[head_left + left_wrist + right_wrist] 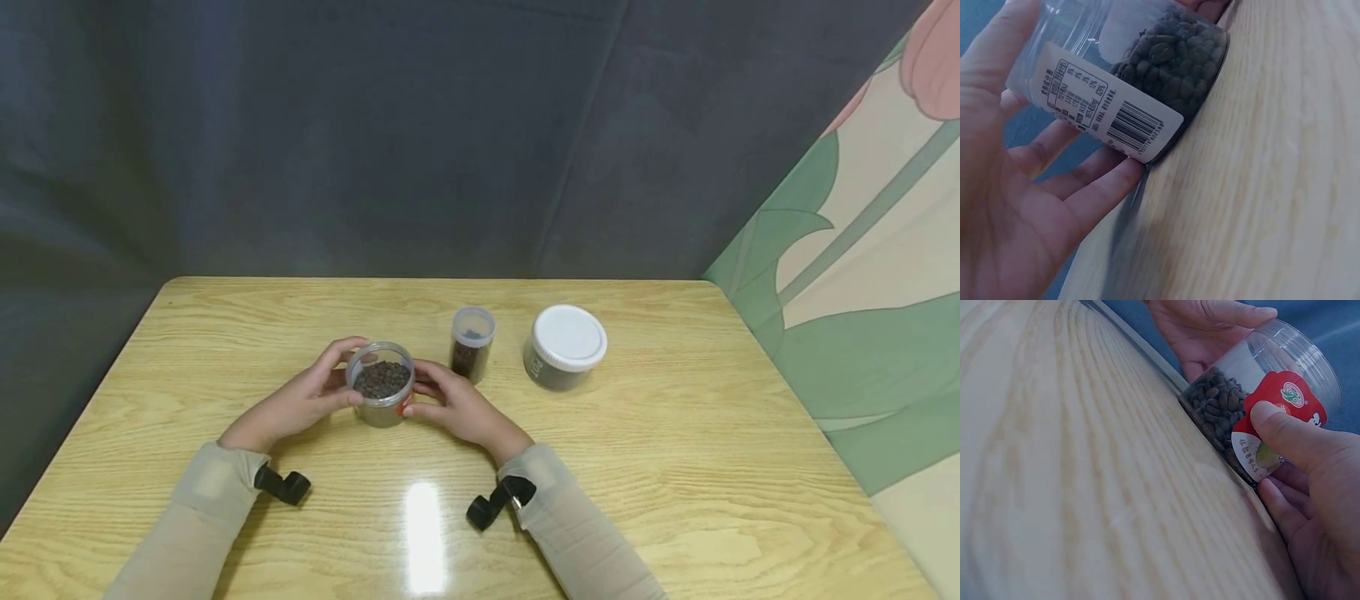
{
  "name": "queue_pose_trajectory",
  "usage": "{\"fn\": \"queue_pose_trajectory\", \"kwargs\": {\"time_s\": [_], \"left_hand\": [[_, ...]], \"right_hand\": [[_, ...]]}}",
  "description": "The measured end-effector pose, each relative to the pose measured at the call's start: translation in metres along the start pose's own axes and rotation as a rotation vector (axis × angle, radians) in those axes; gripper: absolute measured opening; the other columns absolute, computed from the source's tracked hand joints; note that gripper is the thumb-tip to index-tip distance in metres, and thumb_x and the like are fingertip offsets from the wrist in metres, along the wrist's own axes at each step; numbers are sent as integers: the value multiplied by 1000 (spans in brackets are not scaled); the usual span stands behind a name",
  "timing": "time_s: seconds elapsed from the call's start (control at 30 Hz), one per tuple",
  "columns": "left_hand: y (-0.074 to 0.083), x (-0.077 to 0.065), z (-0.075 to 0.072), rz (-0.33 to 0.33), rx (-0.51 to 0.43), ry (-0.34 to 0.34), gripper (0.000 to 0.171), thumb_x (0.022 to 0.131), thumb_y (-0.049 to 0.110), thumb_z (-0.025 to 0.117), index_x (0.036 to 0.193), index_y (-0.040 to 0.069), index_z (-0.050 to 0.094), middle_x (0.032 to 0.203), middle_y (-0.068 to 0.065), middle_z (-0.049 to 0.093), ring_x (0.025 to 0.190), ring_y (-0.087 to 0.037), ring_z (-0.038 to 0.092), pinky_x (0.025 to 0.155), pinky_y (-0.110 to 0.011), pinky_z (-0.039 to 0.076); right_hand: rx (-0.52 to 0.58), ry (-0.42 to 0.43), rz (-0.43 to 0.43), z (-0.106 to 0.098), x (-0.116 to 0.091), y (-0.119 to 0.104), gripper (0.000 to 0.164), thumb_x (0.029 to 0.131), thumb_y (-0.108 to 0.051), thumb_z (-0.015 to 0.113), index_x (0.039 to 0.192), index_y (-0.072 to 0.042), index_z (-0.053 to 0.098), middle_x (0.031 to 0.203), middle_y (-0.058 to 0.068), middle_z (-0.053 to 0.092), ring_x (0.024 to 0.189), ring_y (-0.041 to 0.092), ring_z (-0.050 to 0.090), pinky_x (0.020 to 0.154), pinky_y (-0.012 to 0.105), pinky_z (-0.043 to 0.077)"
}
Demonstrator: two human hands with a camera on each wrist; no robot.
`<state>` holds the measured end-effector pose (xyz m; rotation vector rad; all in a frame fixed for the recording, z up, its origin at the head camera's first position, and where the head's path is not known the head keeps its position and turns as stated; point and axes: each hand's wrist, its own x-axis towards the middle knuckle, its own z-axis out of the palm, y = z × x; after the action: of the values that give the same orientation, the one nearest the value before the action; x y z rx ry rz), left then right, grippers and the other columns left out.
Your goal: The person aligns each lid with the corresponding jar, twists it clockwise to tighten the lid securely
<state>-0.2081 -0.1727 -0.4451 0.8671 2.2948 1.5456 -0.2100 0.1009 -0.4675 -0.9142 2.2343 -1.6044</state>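
Note:
A clear round plastic jar (382, 415) without a lid on it holds dark brown beans (382, 379) that look like coffee beans. It stands upright on the table, left of the middle. From the left side my left hand (298, 404) grips it, thumb near the front and fingers toward the back. My right hand (468, 412) holds the opposite side, its thumb pressing the red label (1288, 394). In the left wrist view a white barcode label (1138, 128) faces the left palm.
A narrow clear container (465, 358) with dark contents stands just behind my right hand. Farther right is a wide jar (557, 375) under a white lid (570, 335). The wooden table (675, 467) ends at a dark curtain (420, 167) behind.

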Motion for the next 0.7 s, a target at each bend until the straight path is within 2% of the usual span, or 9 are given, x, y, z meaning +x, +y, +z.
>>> {"fn": "queue_pose_trajectory", "kwargs": {"time_s": [0.13,0.43,0.5,0.6,0.7], "left_hand": [[-1,0,-1,16,3,-10,67,102,11,59,157,12,22,143,-25,40,132,-55,45,108,-64,40],[-5,-1,0,34,-22,-19,67,104,14,55,160,11,18,158,-26,29,137,-54,39,110,-59,38],[-7,0,1,42,-36,-16,66,105,12,54,160,10,18,158,-26,30,138,-54,37,111,-53,39],[-10,1,2,53,-57,-8,66,105,11,53,161,10,17,159,-26,30,140,-54,36,112,-35,41],[-11,2,3,61,-79,-2,67,106,10,52,162,10,16,159,-27,28,141,-53,33,109,-18,37]], "right_hand": [[-9,-3,2,-1,-1,0,67,93,-4,72,152,1,39,152,20,45,133,32,54,109,25,45],[-2,15,-3,1,0,0,67,93,-4,72,152,2,39,151,20,46,133,31,54,109,26,45],[0,24,-3,1,-1,0,67,94,-4,72,152,1,39,150,21,47,133,32,54,109,27,45],[-2,40,-10,2,-1,-1,68,93,-5,72,152,1,40,148,21,49,132,32,55,109,27,45],[-8,55,-13,2,-1,-1,68,93,-5,73,152,1,40,147,22,50,132,32,55,109,26,46]]}}
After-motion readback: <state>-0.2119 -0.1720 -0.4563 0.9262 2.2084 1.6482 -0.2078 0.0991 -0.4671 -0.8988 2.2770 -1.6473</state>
